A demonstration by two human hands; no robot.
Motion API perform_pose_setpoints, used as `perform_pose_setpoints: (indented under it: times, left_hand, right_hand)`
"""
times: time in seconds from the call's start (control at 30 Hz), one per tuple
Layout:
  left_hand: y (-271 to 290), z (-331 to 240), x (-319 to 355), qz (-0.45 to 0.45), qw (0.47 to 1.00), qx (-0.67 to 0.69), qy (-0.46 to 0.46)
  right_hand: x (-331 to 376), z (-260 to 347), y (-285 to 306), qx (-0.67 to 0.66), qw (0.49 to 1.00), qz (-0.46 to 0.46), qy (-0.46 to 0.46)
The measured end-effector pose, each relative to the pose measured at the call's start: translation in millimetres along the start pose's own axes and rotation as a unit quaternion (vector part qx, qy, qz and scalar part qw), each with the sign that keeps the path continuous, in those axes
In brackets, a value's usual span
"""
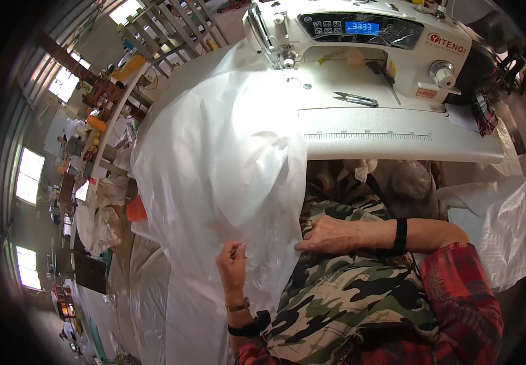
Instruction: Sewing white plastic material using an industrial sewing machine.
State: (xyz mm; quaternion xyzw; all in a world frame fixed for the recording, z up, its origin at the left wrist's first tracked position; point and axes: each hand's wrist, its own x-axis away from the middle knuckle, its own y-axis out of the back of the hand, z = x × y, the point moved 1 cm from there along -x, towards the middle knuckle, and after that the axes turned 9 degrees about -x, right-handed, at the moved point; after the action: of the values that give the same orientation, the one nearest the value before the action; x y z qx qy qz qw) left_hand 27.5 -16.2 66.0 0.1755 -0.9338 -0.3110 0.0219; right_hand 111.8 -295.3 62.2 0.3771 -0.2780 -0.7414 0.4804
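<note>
My right hand (pixel 331 235) seems to pinch the edge of the translucent plastic sheet (pixel 214 173) draped ahead, while my left hand (pixel 233 267) curls over it, grip unclear; it should handle light, limp, slippery, best held by edges.

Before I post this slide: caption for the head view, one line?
White sheeting drapes from a sewing machine, right hand at the sheeting's edge, left hand in front of it.
</note>
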Motion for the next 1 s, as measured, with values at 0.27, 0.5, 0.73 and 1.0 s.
perform_pose_setpoints:
  times: [0.27,0.5,0.73,1.0]
  left_hand:
    - [57.2,23.5,-17.6,-0.136,0.959,-0.247,-0.035]
    - [89.0,30.2,-65.8,-0.211,0.907,-0.349,-0.106]
    - [85.0,30.0,-81.6,-0.196,0.909,-0.355,-0.095]
    - [74.7,-68.6,-49.6,-0.215,0.845,-0.456,-0.178]
  right_hand:
    - [-8.5,12.6,17.3,-0.023,1.0,0.018,0.0]
    - [48.5,60.0,87.7,-0.081,0.993,-0.064,0.052]
    - [119.0,17.2,68.8,0.077,0.96,-0.042,-0.265]
    - [69.1,44.0,96.1,-0.06,0.953,-0.153,-0.254]
